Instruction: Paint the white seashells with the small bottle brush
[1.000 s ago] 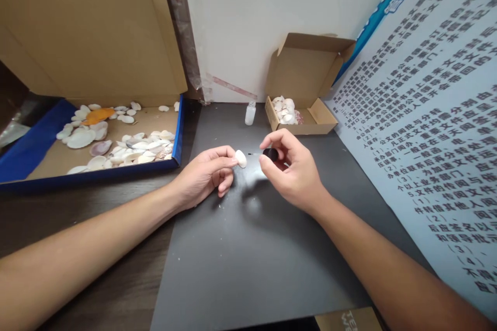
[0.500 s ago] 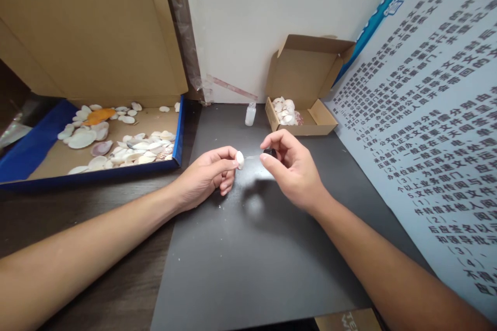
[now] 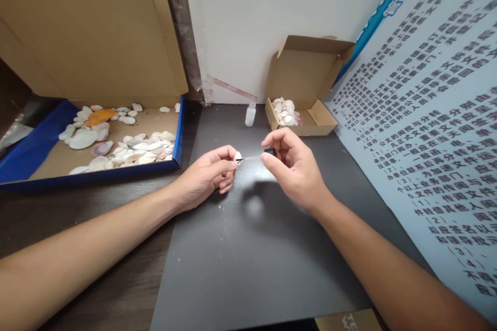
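Observation:
Between thumb and fingertips, my left hand (image 3: 217, 168) pinches a small white seashell (image 3: 238, 156). My right hand (image 3: 289, 163) grips the black cap of a thin-stemmed brush (image 3: 252, 158), its clear stem pointing left. The brush's dark tip reaches the shell at my left fingertips, seemingly touching it. Behind the hands, a small whitish bottle (image 3: 250, 115) stands upright with no cap on it. Part of the cap is hidden by my right fingers.
On the left, a blue-edged cardboard box (image 3: 180, 137) holds many seashells, its lid raised. A smaller open carton (image 3: 306, 130) with white shells stands at the back right. A dark grey mat (image 3: 233, 269) covers the work surface. A printed sheet (image 3: 438, 114) rises on the right.
The brush tip has moved left onto the shell, with more of its stem showing. The shell has turned slightly in my left hand. The bottle and boxes have stayed put.

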